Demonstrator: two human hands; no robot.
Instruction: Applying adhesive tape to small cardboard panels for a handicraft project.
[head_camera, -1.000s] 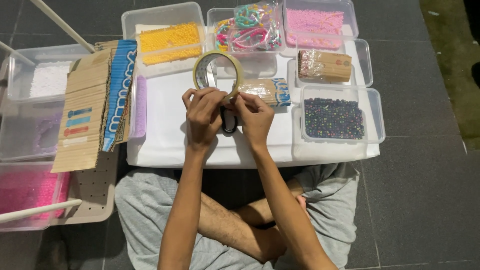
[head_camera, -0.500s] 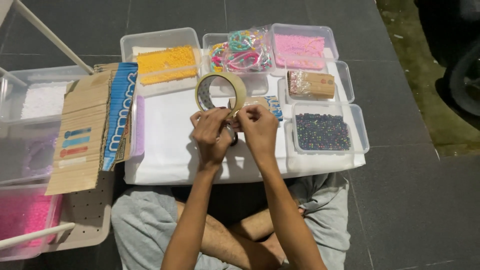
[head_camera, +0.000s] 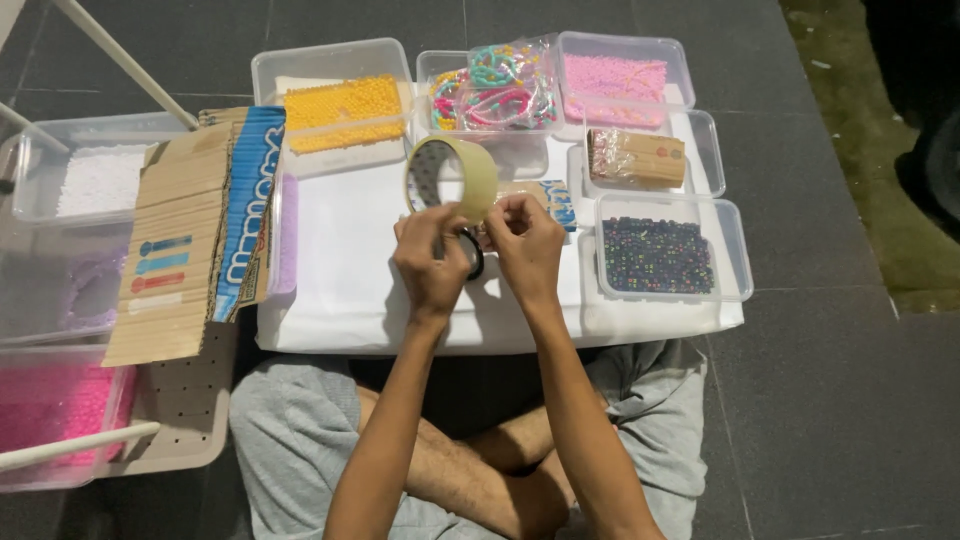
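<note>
The person sits cross-legged on dark floor tiles before a low white board (head_camera: 350, 260) ringed with clear tubs. The left hand (head_camera: 432, 262) grips a tape roll (head_camera: 452, 178) by its lower rim, holding it upright above the board, its open core facing the camera. The right hand (head_camera: 528, 245) is close beside the left, nearly touching, with its fingertips (head_camera: 497, 212) pinched at the roll's right edge. By the look of it the step in hand is finding or lifting the free end of the tape; whether a strip is already pulled out is too small to tell. A small dark ring (head_camera: 472, 252), perhaps scissor handles, shows between the two hands, and what holds it is unclear. Just behind the right hand lies a blue-and-white packet (head_camera: 557, 198). Near the hands are a tub of dark beads (head_camera: 657, 255), a brown bag (head_camera: 637, 157), a pink tub (head_camera: 613, 78), a bag of coloured loops (head_camera: 497, 87) and a tub of yellow beads (head_camera: 343, 108). A cardboard stack (head_camera: 178, 250) lies at the left. The next move seems to call for a steady hold on the roll while the right fingertips peel and draw the end sideways, keeping it flat and off the beads.
</note>
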